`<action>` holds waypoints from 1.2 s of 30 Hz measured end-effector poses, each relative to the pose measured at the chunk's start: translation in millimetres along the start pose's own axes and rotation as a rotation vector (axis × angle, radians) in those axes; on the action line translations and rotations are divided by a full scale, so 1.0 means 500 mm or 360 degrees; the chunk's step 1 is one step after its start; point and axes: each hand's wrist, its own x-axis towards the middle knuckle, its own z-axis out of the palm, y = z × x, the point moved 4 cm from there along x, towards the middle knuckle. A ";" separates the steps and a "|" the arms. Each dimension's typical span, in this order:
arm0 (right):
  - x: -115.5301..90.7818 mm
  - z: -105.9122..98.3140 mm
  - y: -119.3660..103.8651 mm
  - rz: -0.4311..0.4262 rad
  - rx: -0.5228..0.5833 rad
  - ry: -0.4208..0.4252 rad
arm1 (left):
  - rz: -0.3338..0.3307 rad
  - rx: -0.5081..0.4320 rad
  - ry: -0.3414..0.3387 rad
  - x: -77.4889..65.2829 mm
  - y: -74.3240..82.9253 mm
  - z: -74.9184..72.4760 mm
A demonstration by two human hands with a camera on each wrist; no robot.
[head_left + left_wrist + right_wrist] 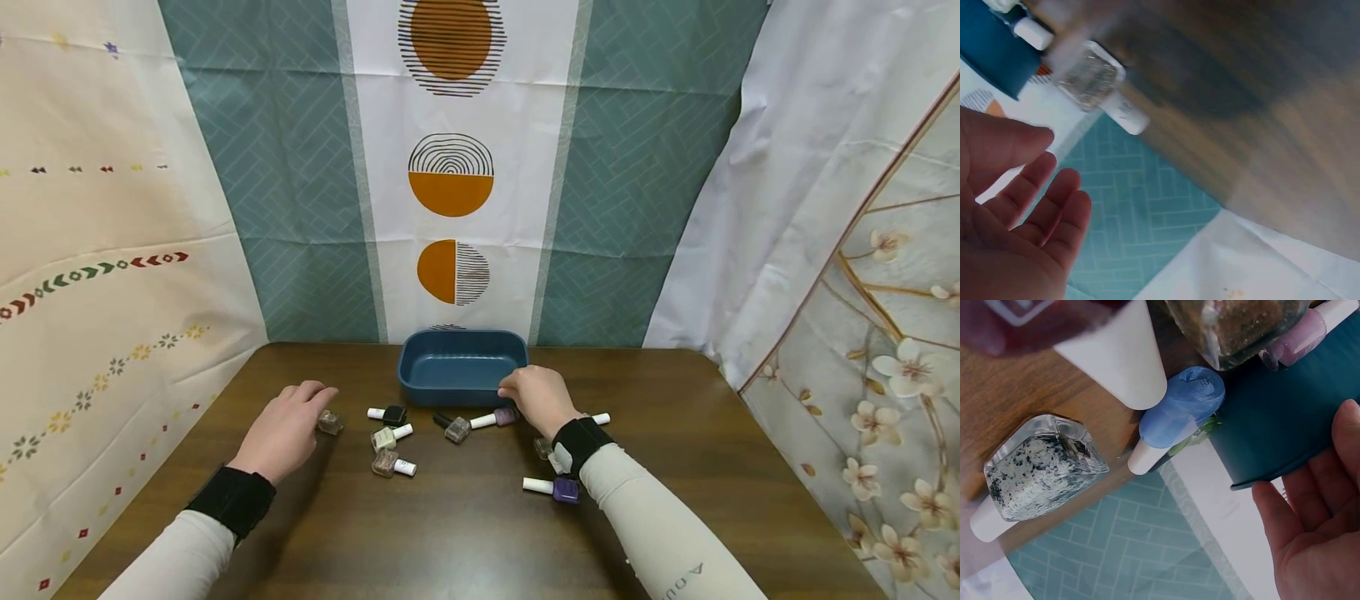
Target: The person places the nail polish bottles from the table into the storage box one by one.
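My left hand (pixel 281 429), fingers loosely bent, is beside a glitter nail polish bottle (pixel 330 422) at the table's left. In the left wrist view, that bottle (pixel 1091 78) lies apart from the fingertips (pixel 1075 200), its white cap showing. At the front right corner of a blue bin (pixel 461 396), my right hand (pixel 542 398) hangs with relaxed fingers and nothing between them. Its fingertips (pixel 1266 490) overlap the bin's rim in the right wrist view. Near that hand lie a mauve polish (pixel 505 416), a blue polish (pixel 1182 403) and a black-and-white flecked bottle (pixel 1047 472).
Left of centre are a black polish (pixel 393 417), a pale green one (pixel 383 439) and a brown glitter one (pixel 385 463). A black-capped glitter bottle (pixel 457 430) lies before the bin. A purple polish (pixel 566 490) is nearer the front. Curtains hang behind the brown table (pixel 450 542).
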 end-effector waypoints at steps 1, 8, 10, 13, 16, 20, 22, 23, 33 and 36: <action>-0.001 0.001 0.000 0.0000 -0.0002 -0.0002 | -0.0001 0.0009 -0.0004 -0.005 -0.005 0.001; -0.003 0.004 0.002 -0.0010 -0.0004 -0.0005 | 0.0019 0.0046 -0.0037 -0.020 -0.035 0.012; -0.003 0.005 0.003 -0.0011 -0.0001 -0.0003 | 0.0019 0.0049 -0.0037 -0.021 -0.040 0.014; -0.002 0.008 0.004 -0.0005 0.0001 -0.0008 | -0.0007 0.0048 -0.0051 -0.020 -0.045 0.016; -0.001 0.009 0.005 -0.0002 0.0003 -0.0009 | -0.0052 0.0039 -0.0084 -0.020 -0.048 0.020; 0.000 0.006 0.004 -0.0005 0.0000 0.0001 | -0.0079 0.0021 -0.0087 -0.021 -0.050 0.023; 0.000 0.003 0.003 -0.0002 -0.0003 0.0008 | -0.0077 0.0017 -0.0071 -0.021 -0.053 0.025; 0.001 0.002 0.003 0.0000 -0.0003 0.0008 | -0.0076 0.0014 -0.0064 -0.021 -0.054 0.026; 0.000 0.004 0.004 0.0020 0.0009 -0.0003 | -0.0091 0.0009 -0.0086 -0.012 -0.064 0.039; 0.000 0.004 0.004 0.0018 0.0006 -0.0003 | -0.0092 0.0012 -0.0102 -0.009 -0.064 0.043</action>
